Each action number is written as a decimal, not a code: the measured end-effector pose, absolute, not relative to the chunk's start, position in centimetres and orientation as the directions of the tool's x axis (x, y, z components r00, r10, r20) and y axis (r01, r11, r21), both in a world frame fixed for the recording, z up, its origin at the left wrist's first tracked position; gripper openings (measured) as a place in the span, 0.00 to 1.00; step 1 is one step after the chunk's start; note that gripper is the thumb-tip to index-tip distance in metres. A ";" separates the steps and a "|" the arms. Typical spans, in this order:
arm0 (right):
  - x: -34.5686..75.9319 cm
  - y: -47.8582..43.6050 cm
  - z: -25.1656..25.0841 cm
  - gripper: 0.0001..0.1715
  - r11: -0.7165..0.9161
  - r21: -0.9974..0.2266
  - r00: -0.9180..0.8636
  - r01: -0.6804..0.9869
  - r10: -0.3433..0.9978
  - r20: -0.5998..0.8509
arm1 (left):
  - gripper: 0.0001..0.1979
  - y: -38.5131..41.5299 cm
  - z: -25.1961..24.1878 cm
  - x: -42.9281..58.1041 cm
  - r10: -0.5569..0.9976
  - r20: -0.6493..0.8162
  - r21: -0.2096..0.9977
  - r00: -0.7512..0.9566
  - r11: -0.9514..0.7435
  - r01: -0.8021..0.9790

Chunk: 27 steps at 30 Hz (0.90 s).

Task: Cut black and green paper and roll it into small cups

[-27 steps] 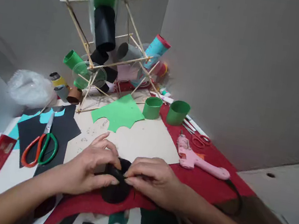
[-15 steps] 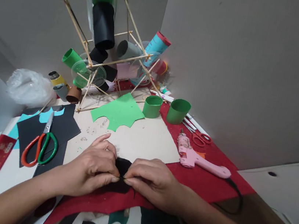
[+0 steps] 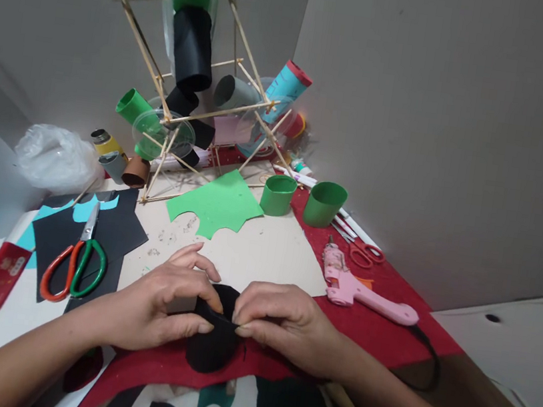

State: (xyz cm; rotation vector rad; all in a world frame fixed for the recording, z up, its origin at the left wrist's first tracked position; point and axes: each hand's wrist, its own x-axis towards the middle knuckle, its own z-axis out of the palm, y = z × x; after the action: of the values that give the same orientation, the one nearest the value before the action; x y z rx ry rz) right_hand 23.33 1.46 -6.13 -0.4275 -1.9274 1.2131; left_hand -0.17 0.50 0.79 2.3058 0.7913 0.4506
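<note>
Smooth, matt paper or thin card forms your black roll (image 3: pixel 211 350), above a red cover (image 3: pixel 373 342) that looks like dull cloth. Ahead of you, bare wooden sticks (image 3: pixel 216 113), unvarnished to the eye, surround a glossy, clear plastic lid (image 3: pixel 182 141). Your green sheet (image 3: pixel 224 200) and green tubes (image 3: pixel 324 209) look matt and smooth. Your large scissors (image 3: pixel 81 246) pair shiny metal blades (image 3: pixel 92 219) with glossy, plastic-looking handles (image 3: pixel 101 267). Smooth pink plastic gives your glue gun (image 3: pixel 374 300) a soft sheen, rougher toward its tip. Thin, crinkled plastic makes the bag (image 3: pixel 58 160); your red carton (image 3: pixel 1 273) looks glossy.
</note>
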 end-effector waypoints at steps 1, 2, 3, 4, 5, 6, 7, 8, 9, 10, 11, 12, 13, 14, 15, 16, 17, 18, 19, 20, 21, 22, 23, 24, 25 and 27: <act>23.4 1.5 -6.1 0.13 0.471 -0.869 -0.623 -0.152 0.637 0.454 | 0.07 0.5 0.7 -0.1 0.637 0.107 0.696 0.763 -0.596 0.401; 23.4 1.5 -6.1 0.12 0.459 -0.871 -0.625 -0.176 0.631 0.459 | 0.10 0.5 0.6 0.0 0.634 0.106 0.717 0.766 -0.582 0.383; 23.5 1.5 -6.1 0.11 0.446 -0.873 -0.629 -0.195 0.626 0.461 | 0.13 0.6 0.4 0.0 0.636 0.104 0.740 0.765 -0.563 0.368; 23.5 1.5 -6.0 0.11 0.435 -0.876 -0.632 -0.210 0.623 0.461 | 0.16 0.7 0.1 0.0 0.642 0.098 0.763 0.761 -0.539 0.356; 23.6 1.5 -6.0 0.11 0.425 -0.879 -0.634 -0.217 0.624 0.458 | 0.18 0.7 -0.1 -0.1 0.650 0.091 0.786 0.755 -0.512 0.346; 23.6 1.5 -5.9 0.11 0.417 -0.884 -0.635 -0.214 0.628 0.450 | 0.19 0.8 -0.3 -0.2 0.659 0.083 0.807 0.747 -0.484 0.338; 23.7 1.5 -5.8 0.12 0.410 -0.889 -0.634 -0.203 0.637 0.439 | 0.18 0.9 -0.5 -0.3 0.667 0.072 0.825 0.742 -0.458 0.331; 23.7 1.5 -5.8 0.13 0.405 -0.895 -0.630 -0.187 0.650 0.425 | 0.16 0.9 -0.6 -0.4 0.672 0.064 0.840 0.738 -0.436 0.324; 23.7 1.5 -5.8 0.13 0.400 -0.901 -0.627 -0.166 0.663 0.409 | 0.15 0.9 -0.7 -0.4 0.675 0.058 0.850 0.735 -0.420 0.318; 23.7 1.4 -5.9 0.13 0.399 -0.906 -0.624 -0.142 0.675 0.395 | 0.15 0.8 -0.8 -0.4 0.676 0.055 0.856 0.735 -0.411 0.314; 23.6 1.4 -5.9 0.13 0.404 -0.907 -0.620 -0.118 0.684 0.385 | 0.14 0.7 -0.8 -0.4 0.676 0.055 0.857 0.735 -0.410 0.312; 23.6 1.3 -6.0 0.12 0.411 -0.906 -0.618 -0.097 0.689 0.379 | 0.14 0.6 -0.8 -0.3 0.675 0.056 0.854 0.735 -0.413 0.315; 23.5 1.2 -6.1 0.12 0.422 -0.903 -0.617 -0.079 0.691 0.377 | 0.14 0.5 -0.8 -0.2 0.674 0.056 0.848 0.737 -0.422 0.322; 23.4 1.0 -6.1 0.11 0.439 -0.896 -0.615 -0.068 0.689 0.385 | 0.14 0.3 -0.8 0.0 0.674 0.056 0.837 0.737 -0.433 0.333; 23.3 0.9 -6.2 0.10 0.461 -0.885 -0.611 -0.063 0.684 0.399 | 0.14 0.2 -0.7 0.2 0.674 0.056 0.824 0.737 -0.448 0.347; 23.3 0.8 -6.2 0.10 0.487 -0.871 -0.606 -0.059 0.676 0.419 | 0.14 0.0 -0.7 0.3 0.674 0.057 0.809 0.736 -0.463 0.361; 23.2 0.6 -6.2 0.09 0.514 -0.857 -0.605 -0.051 0.666 0.436 | 0.14 -0.1 -0.7 0.5 0.674 0.058 0.794 0.736 -0.478 0.375; 23.2 0.5 -6.2 0.09 0.541 -0.840 -0.604 -0.040 0.657 0.452 | 0.14 -0.2 -0.7 0.5 0.674 0.059 0.780 0.737 -0.492 0.387; 23.1 0.5 -6.2 0.09 0.567 -0.823 -0.606 -0.028 0.645 0.466 | 0.14 -0.3 -0.7 0.6 0.673 0.064 0.767 0.737 -0.505 0.395; 23.1 0.4 -6.1 0.09 0.591 -0.807 -0.610 -0.019 0.632 0.478 | 0.15 -0.3 -0.7 0.6 0.674 0.068 0.757 0.735 -0.515 0.402; 23.2 0.4 -6.1 0.09 0.612 -0.791 -0.611 -0.012 0.621 0.490 | 0.16 -0.3 -0.8 0.6 0.675 0.070 0.749 0.734 -0.521 0.408; 23.2 0.3 -6.1 0.10 0.631 -0.776 -0.611 -0.009 0.610 0.504 | 0.16 -0.3 -0.8 0.6 0.677 0.069 0.744 0.733 -0.524 0.414; 23.2 0.3 -6.2 0.10 0.646 -0.763 -0.611 -0.007 0.601 0.515 | 0.15 -0.3 -0.8 0.5 0.679 0.066 0.740 0.731 -0.525 0.420; 23.2 0.3 -6.2 0.10 0.658 -0.753 -0.610 -0.005 0.594 0.524 | 0.14 -0.3 -0.9 0.5 0.681 0.062 0.737 0.730 -0.524 0.426; 23.3 0.3 -6.3 0.10 0.664 -0.747 -0.612 -0.001 0.591 0.526 | 0.13 -0.3 -0.9 0.5 0.682 0.061 0.735 0.729 -0.524 0.429; 23.4 0.3 -6.4 0.10 0.664 -0.748 -0.617 0.003 0.590 0.521 | 0.11 -0.2 -1.0 0.4 0.680 0.065 0.736 0.731 -0.527 0.424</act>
State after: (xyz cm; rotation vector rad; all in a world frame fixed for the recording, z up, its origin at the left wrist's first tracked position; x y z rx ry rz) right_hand 23.35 0.34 -6.39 -0.4578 -2.0764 0.9316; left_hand 0.44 -0.19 -1.03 2.2023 0.8294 0.4509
